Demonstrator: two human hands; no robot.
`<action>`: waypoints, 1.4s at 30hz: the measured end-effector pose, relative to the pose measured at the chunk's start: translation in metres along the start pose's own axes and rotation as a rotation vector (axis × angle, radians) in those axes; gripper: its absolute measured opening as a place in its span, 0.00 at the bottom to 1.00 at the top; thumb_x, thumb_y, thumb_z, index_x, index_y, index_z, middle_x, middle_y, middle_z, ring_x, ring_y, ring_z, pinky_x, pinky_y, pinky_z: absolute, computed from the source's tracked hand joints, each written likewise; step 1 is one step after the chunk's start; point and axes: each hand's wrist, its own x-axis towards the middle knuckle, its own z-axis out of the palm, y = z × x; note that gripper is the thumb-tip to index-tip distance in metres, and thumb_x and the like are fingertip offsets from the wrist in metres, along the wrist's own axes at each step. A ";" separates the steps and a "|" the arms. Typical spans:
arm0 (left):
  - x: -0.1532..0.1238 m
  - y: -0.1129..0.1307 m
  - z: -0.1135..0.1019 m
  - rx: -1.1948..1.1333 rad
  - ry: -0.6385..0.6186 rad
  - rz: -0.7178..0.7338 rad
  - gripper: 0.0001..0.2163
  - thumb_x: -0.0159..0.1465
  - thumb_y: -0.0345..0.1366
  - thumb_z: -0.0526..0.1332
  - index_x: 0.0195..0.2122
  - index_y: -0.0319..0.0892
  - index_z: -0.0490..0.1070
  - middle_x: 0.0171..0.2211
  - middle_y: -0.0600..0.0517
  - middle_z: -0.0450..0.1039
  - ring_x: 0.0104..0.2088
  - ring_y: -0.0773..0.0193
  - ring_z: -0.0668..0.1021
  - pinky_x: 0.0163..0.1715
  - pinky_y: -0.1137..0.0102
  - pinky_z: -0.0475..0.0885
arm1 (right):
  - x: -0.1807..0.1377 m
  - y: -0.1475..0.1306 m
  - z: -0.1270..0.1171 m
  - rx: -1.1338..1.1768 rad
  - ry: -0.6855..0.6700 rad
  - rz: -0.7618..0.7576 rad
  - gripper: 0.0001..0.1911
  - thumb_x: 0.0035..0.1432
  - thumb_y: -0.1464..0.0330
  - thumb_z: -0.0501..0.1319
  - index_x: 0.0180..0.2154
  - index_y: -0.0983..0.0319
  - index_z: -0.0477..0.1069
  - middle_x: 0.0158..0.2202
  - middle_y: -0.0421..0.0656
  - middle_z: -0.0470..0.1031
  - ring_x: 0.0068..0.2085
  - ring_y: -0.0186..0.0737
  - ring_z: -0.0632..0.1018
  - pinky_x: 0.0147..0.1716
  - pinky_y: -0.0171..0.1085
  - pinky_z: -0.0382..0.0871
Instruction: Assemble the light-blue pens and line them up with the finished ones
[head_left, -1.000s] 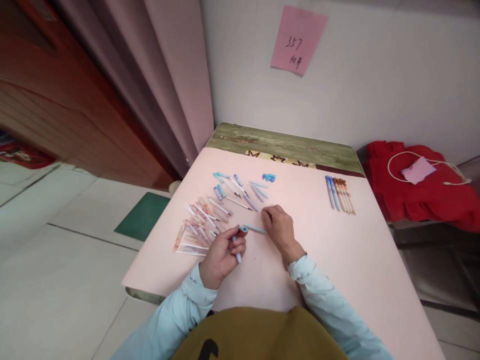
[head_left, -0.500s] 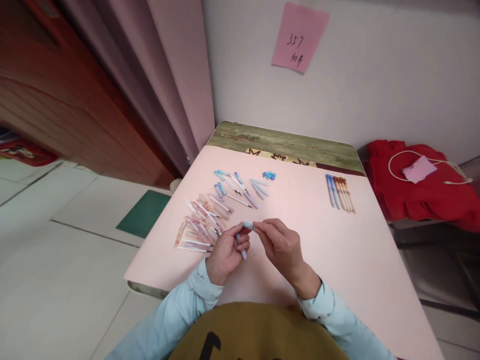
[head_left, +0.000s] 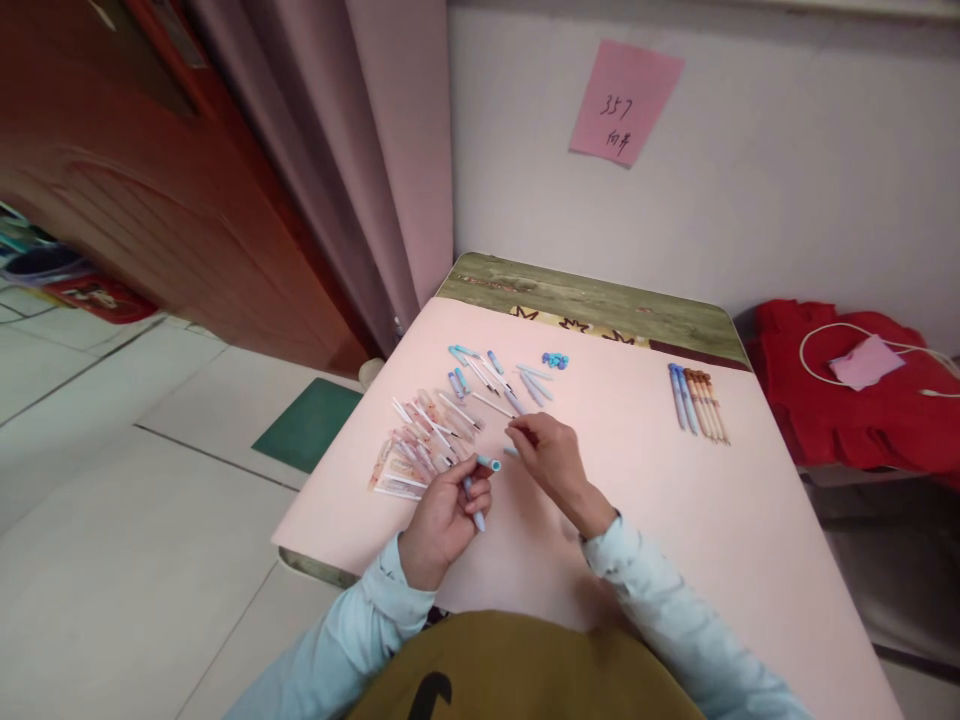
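My left hand [head_left: 442,515] is closed around two pen parts. A light-blue tube [head_left: 487,464] is pinched between thumb and forefinger, its open end facing right, and a lavender pen barrel [head_left: 478,518] sits in the curled fingers. My right hand [head_left: 551,455] reaches over the table with its fingertips pinched at the dark-tipped end of a white pen refill [head_left: 491,404]. The fingers cover that tip. Below them a small light-blue piece [head_left: 511,452] shows; whether it is held or lying there I cannot tell.
Several bagged refills [head_left: 420,440] lie left of my hands. Farther back are blue tubes [head_left: 457,381], lavender barrels [head_left: 535,386] and a small heap of blue pieces [head_left: 555,360]. Blue and brown pens [head_left: 697,400] form a row at right. A red cloth [head_left: 817,400] lies beyond the table.
My right hand has left the light-blue tube and moved forward to the refill. My left hand keeps both parts, and the tube's open end now shows. The view has shifted slightly left.
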 end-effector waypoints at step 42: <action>0.017 -0.001 0.017 0.059 0.029 0.065 0.08 0.64 0.24 0.55 0.28 0.37 0.65 0.23 0.50 0.69 0.15 0.75 0.63 0.10 0.82 0.54 | -0.058 0.037 -0.035 -0.145 0.066 0.153 0.09 0.62 0.65 0.58 0.36 0.61 0.76 0.32 0.42 0.76 0.28 0.34 0.75 0.29 0.32 0.67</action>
